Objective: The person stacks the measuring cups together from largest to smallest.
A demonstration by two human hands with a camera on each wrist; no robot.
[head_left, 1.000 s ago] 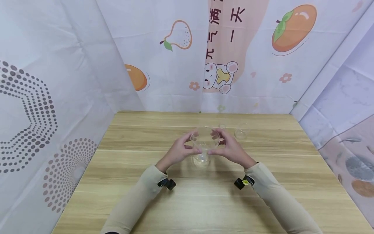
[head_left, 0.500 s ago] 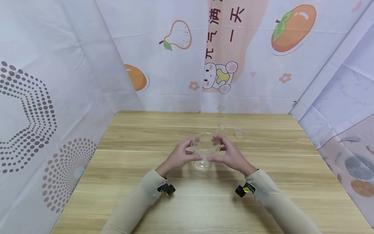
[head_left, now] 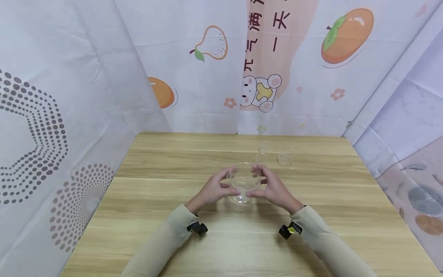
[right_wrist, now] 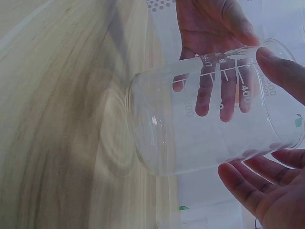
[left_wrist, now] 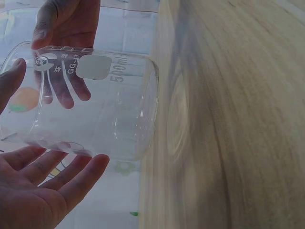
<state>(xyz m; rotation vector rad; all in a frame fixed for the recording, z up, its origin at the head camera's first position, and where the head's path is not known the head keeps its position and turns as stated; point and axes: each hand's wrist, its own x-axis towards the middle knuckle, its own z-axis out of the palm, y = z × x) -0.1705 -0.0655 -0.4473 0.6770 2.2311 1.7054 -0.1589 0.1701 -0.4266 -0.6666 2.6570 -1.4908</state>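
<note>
The clear beaker [head_left: 244,184] has come nearer the person over the last second, which suggests it is being lowered toward the table [head_left: 228,250]; both hands have travelled with it. The left hand [head_left: 218,187] and right hand [head_left: 275,189] hold it from either side, thumbs on the near side, fingers round the far side. Its base sits just over or on the wood; contact is hard to judge. Beyond the beaker, to its right, small glasses [head_left: 285,157] barely show, their number unclear, and in the left wrist view the beaker's mouth is cut off
</note>
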